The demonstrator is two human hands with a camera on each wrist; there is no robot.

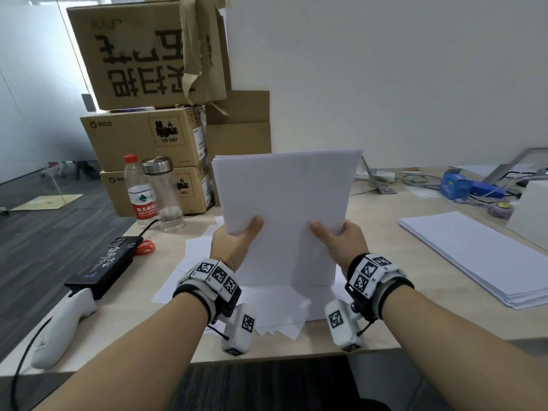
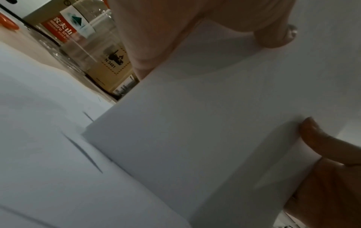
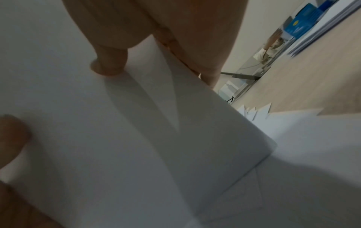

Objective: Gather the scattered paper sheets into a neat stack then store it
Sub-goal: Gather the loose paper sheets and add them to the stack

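Both of my hands clamp one upright stack (image 1: 284,209) of white sheets. My left hand (image 1: 234,241) grips its left edge with the thumb across the front face; my right hand (image 1: 341,241) does the same on the right edge, fingers hidden behind the paper. In the left wrist view the stack (image 2: 205,123) fills the frame, with my left hand (image 2: 156,30) at 12 o'clock. In the right wrist view the stack (image 3: 136,138) has my right hand (image 3: 156,30) wrapped round its edge.

The stack stands on its bottom edge at the centre of the desk (image 1: 400,250), resting on loose sheets (image 1: 278,315) that fan out untidily beneath it, corners jutting toward 6 o'clock. The top edges of the stack look slightly uneven.

At 3 o'clock a second pile (image 1: 480,256) lies flat on the desk, well apart. At 9 o'clock a black device (image 1: 103,265) lies beside a white controller (image 1: 62,327). At 10 o'clock a water bottle (image 1: 139,191) and a clear flask (image 1: 164,194) stand side by side in front of boxes (image 1: 148,114). At 2 o'clock a blue box (image 1: 456,183) sits among cables.
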